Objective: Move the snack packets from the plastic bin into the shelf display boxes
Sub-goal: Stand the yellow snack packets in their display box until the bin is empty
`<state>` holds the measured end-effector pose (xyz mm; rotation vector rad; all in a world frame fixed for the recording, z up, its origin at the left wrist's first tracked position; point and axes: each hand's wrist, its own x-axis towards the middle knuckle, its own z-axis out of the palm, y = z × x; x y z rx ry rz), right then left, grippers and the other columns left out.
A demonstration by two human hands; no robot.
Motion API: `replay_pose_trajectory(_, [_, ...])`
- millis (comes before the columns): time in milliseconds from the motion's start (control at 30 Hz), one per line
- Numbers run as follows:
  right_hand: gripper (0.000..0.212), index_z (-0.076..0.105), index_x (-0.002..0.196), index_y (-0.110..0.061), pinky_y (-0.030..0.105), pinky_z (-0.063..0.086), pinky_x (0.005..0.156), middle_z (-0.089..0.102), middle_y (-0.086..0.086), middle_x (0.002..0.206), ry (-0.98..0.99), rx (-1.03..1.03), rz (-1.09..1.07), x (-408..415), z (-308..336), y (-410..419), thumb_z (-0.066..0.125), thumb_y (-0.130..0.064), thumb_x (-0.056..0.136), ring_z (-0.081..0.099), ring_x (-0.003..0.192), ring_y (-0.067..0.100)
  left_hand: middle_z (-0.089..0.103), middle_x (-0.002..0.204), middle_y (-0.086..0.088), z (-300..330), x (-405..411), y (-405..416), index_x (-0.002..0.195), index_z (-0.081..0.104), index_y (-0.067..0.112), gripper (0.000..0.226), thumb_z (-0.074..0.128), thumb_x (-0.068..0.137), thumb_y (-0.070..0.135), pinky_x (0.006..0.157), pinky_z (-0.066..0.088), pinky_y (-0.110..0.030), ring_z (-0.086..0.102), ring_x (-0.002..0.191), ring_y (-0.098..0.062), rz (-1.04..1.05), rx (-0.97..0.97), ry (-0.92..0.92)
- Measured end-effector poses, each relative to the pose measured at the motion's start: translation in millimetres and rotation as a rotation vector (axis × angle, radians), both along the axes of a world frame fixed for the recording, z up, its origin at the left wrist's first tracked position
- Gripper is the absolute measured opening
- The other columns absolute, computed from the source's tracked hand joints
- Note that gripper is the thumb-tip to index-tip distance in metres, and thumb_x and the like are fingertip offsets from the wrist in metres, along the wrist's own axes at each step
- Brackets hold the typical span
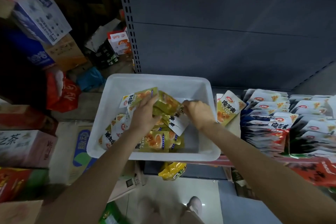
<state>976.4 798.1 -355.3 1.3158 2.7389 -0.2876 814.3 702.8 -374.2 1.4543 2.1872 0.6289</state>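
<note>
Two hands are down inside the white plastic bin (203, 85), gathering one bundle of yellow-green snack packets (164, 107). The left hand (145, 114) curls over the left side of the bundle, fingers wrapped on the topmost packet; the right hand (197, 112) closes on its right end, though whether its fingers pinch the packets themselves I cannot tell, since they curl away from view. Below the grip, more loose packets (156, 142) lie flat on the bin floor. Right of the grip, just past the bin wall, one matching packet stands upright in a shelf display box (234, 127), which looks like the likely destination; further right, rows of blue-and-white packets (269, 114) fill their own boxes.

To do this step well, I judge the bundle should be squared up first, edges aligned between both palms, so nothing slides out during the lift. The glossy film probably slips easily, so firm, even pressure from both sides matters, then a low carry over the bin's right rim.
</note>
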Motion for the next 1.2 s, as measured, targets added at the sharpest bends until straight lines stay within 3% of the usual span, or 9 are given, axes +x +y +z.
replay_pose_trajectory(67, [0.018, 0.060, 0.100, -0.014, 0.033, 0.040, 0.062, 0.066, 0.011, 0.091, 0.202, -0.049, -0.035, 11.8, 8.3, 7.0, 0.042, -0.011, 0.095, 0.061, 0.084, 0.033, 0.004, 0.159, 0.001, 12.6, 6.0, 5.2, 0.147, 0.028, 0.028, 0.073, 0.067, 0.086, 0.018, 0.112, 0.019, -0.028, 0.020, 0.137, -0.006, 0.027, 0.068, -0.017])
replay_pose_trajectory(133, [0.020, 0.063, 0.100, -0.012, 0.038, 0.046, 0.062, 0.067, 0.011, 0.087, 0.361, -0.089, -0.035, 24.4, 17.9, 12.1, 0.044, -0.011, 0.096, 0.061, 0.079, 0.033, 0.017, 0.154, -0.002, 24.7, 14.1, 12.3, 0.144, 0.031, 0.028, 0.070, 0.067, 0.085, 0.020, 0.107, 0.025, -0.025, 0.029, 0.134, -0.011, 0.064, 0.154, -0.119])
replay_pose_trajectory(233, [0.016, 0.069, 0.095, -0.011, 0.032, 0.048, 0.067, 0.070, 0.009, 0.082, 0.553, -0.148, -0.103, 39.3, 34.2, 18.6, 0.053, -0.009, 0.092, 0.064, 0.071, 0.022, 0.061, 0.095, 0.000, 36.0, 25.0, 23.1, 0.126, 0.051, 0.020, 0.042, 0.066, 0.087, 0.021, 0.065, 0.042, -0.013, 0.053, 0.075, -0.010, 0.097, 0.234, -0.197])
replay_pose_trajectory(333, [0.010, 0.069, 0.093, -0.015, 0.022, 0.049, 0.064, 0.069, -0.003, 0.083, 0.869, -0.357, -0.312, 53.6, 53.7, 23.2, 0.068, -0.011, 0.084, 0.061, 0.064, 0.003, 0.067, 0.081, -0.008, 40.0, 37.1, 32.3, 0.099, 0.057, 0.018, 0.014, 0.065, 0.088, 0.022, 0.055, 0.048, -0.033, 0.058, 0.062, -0.024, 0.186, 0.283, -0.302])
replay_pose_trajectory(467, [0.015, 0.064, 0.087, -0.015, 0.024, 0.050, 0.055, 0.069, 0.003, 0.081, 1.109, -0.473, -0.437, 81.2, 72.5, 30.9, 0.068, -0.002, 0.082, 0.065, 0.064, 0.007, 0.066, 0.080, -0.003, 44.9, 66.6, 42.9, 0.085, 0.054, 0.022, 0.013, 0.064, 0.088, 0.016, 0.057, 0.057, -0.046, 0.066, 0.066, -0.023, 0.232, 0.258, -0.595])
replay_pose_trajectory(567, [0.014, 0.065, 0.082, -0.021, 0.034, 0.052, 0.063, 0.070, 0.005, 0.082, 1.068, -0.319, -0.442, 102.0, 85.5, 37.9, 0.066, -0.008, 0.085, 0.064, 0.070, 0.017, 0.066, 0.085, -0.009, 42.5, 94.4, 57.7, 0.087, 0.054, 0.015, 0.012, 0.065, 0.087, 0.011, 0.048, 0.054, -0.027, 0.064, 0.068, -0.018, 0.201, 0.221, -0.681])
replay_pose_trajectory(667, [0.011, 0.067, 0.086, -0.021, 0.030, 0.050, 0.067, 0.070, -0.001, 0.083, 0.944, -0.126, -0.397, 121.0, 104.1, 42.8, 0.063, -0.011, 0.087, 0.063, 0.074, 0.014, 0.064, 0.107, -0.008, 36.2, 115.4, 73.0, 0.111, 0.056, 0.008, 0.030, 0.067, 0.084, 0.011, 0.077, 0.051, -0.031, 0.060, 0.093, -0.019, 0.088, 0.106, -0.529])
replay_pose_trajectory(800, [0.018, 0.067, 0.104, -0.011, 0.037, 0.050, 0.077, 0.071, 0.009, 0.094, 0.638, 0.112, -0.330, 135.8, 114.7, 50.9, 0.058, -0.012, 0.089, 0.063, 0.091, 0.028, 0.039, 0.147, -0.009, 33.8, 131.6, 82.7, 0.146, 0.029, 0.011, 0.079, 0.072, 0.080, 0.014, 0.107, 0.037, -0.035, 0.042, 0.131, -0.025, -0.076, -0.113, -0.369])
replay_pose_trajectory(1200, [0.032, 0.053, 0.117, -0.009, 0.032, 0.039, 0.069, 0.058, 0.011, 0.114, -0.224, 0.109, -0.013, 91.2, 77.8, 47.4, 0.055, 0.001, 0.087, 0.059, 0.104, 0.030, 0.019, 0.156, -0.005, 27.2, 135.9, 87.1, 0.151, 0.008, 0.016, 0.100, 0.075, 0.078, 0.008, 0.108, 0.038, -0.041, 0.025, 0.142, -0.024, -0.074, -0.217, -0.438])
